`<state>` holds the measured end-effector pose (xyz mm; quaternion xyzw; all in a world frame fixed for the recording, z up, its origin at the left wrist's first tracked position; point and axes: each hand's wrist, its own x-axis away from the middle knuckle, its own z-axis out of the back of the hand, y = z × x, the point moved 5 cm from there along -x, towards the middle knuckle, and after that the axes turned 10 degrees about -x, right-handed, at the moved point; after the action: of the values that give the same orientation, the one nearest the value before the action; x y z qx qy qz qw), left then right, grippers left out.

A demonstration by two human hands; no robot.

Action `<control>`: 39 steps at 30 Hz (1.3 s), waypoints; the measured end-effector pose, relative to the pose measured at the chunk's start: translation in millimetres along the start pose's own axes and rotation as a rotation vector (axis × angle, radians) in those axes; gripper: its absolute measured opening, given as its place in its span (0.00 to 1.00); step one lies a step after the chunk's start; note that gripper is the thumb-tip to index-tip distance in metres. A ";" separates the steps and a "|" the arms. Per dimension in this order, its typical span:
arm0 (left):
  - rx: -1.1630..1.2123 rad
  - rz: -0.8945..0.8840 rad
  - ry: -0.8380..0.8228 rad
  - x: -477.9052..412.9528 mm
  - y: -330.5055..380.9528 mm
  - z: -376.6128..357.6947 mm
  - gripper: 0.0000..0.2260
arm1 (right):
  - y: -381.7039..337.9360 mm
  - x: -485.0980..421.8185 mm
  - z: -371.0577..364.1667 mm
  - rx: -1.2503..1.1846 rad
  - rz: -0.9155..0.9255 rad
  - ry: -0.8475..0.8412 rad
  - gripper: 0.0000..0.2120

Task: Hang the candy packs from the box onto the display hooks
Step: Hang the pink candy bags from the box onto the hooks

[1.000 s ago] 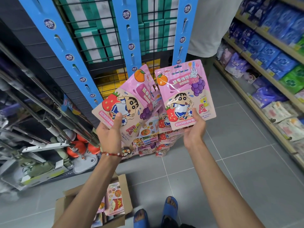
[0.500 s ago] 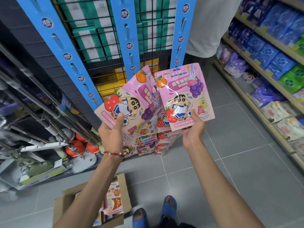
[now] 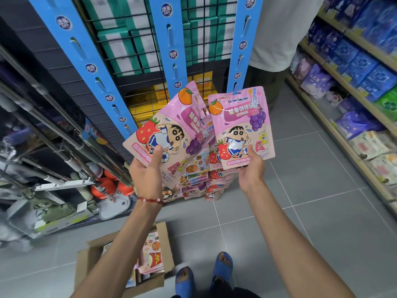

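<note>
Blue display strips (image 3: 242, 50) rise ahead, and the box (image 3: 86, 261) sits on the floor. The left hand (image 3: 146, 175) has its fingers clamped on a bunch of candy packs (image 3: 169, 130). The right hand (image 3: 251, 171) pinches a single pack (image 3: 240, 125) by its bottom edge. The packs look light, glossy and floppy, so gripping nearer the top slot should steady them.

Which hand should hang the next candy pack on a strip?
Right. The right hand holds a single candy pack upright, its top edge just under the right blue display strip. The left hand grips tilted overlapping packs, likely harder to hook singly.
</note>
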<state>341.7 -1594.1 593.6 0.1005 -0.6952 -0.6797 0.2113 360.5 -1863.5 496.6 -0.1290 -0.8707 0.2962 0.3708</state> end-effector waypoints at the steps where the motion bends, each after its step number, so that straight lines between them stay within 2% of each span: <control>1: 0.001 -0.009 -0.004 0.7 1.5 0.7 0.04 | 3.5 -1.2 -0.3 0.016 -0.028 -0.004 0.15; 9: 0.037 -0.062 -0.013 4.3 12.2 10.6 0.04 | 23.3 8.5 7.6 0.127 -0.173 0.003 0.17; 14: 0.058 -0.106 -0.001 8.9 18.9 22.0 0.05 | 35.6 25.5 6.3 0.211 -0.220 -0.040 0.14; 19: 0.171 -0.034 -0.065 11.4 19.4 27.0 0.04 | 48.5 61.6 -11.5 0.204 -0.281 -0.197 0.15; 23: 0.280 0.080 -0.197 15.8 19.4 9.5 0.05 | 52.0 89.3 -25.6 0.208 -0.308 -0.313 0.13; 27: 0.296 0.127 -0.301 17.8 26.1 -17.2 0.05 | 37.9 97.9 -16.8 0.260 -0.249 -0.287 0.12; 33: 0.372 0.136 -0.347 17.6 39.7 -58.4 0.10 | 8.7 75.5 0.8 0.272 -0.221 -0.199 0.14; 39: 0.478 0.201 -0.329 21.4 36.2 -105.7 0.10 | -26.1 41.6 -4.6 0.241 -0.238 -0.201 0.17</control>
<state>373.4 -1696.6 631.3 -0.0332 -0.8668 -0.4796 0.1324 335.0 -1863.8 538.8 0.0504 -0.8707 0.3635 0.3273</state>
